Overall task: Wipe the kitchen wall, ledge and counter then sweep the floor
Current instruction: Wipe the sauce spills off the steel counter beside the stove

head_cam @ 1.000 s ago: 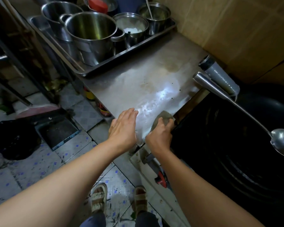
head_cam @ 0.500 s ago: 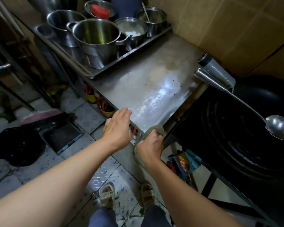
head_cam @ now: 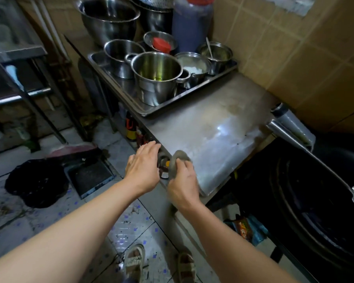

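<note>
From the head view, your right hand [head_cam: 184,180] has slid the cloth [head_cam: 177,163] off the wok side to the counter's [head_cam: 208,137] front edge, now pinching it curled over that lip; I judge the top done, the edge in progress. Your left hand [head_cam: 143,164] stays flat, fingers together, beside it. Steel counter: smooth, smeary sheen. Cloth: grey, limp, crumpled.
</note>
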Action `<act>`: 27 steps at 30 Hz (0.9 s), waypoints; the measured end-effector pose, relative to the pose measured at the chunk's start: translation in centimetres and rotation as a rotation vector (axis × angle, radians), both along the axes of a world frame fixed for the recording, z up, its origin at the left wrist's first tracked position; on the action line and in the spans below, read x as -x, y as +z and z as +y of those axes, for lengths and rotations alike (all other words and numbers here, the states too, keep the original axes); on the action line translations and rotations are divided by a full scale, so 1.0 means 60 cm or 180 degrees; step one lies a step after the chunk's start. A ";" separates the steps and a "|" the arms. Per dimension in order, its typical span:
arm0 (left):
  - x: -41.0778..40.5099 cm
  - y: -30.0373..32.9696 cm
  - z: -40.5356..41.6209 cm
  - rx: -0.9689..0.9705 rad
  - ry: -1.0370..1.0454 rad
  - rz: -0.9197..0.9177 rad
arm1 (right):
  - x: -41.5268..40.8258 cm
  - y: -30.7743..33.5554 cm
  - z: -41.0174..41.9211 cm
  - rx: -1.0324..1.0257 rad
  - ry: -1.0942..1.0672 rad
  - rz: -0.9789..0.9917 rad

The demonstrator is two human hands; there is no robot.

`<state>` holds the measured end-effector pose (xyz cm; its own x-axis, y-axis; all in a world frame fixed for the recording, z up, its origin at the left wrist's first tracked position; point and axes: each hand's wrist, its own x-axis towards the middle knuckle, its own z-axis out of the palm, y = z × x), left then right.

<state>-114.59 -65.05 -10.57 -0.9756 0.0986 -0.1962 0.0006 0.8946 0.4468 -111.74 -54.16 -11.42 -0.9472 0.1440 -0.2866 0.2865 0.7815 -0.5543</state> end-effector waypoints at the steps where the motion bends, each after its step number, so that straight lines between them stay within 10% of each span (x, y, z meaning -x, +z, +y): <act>1: 0.005 0.001 -0.011 -0.0002 0.0061 -0.0008 | 0.012 0.001 -0.005 -0.0074 0.0166 0.0104; 27: 0.092 -0.058 -0.094 0.0069 0.0469 -0.0053 | 0.251 -0.085 -0.102 -0.2499 0.2312 0.0503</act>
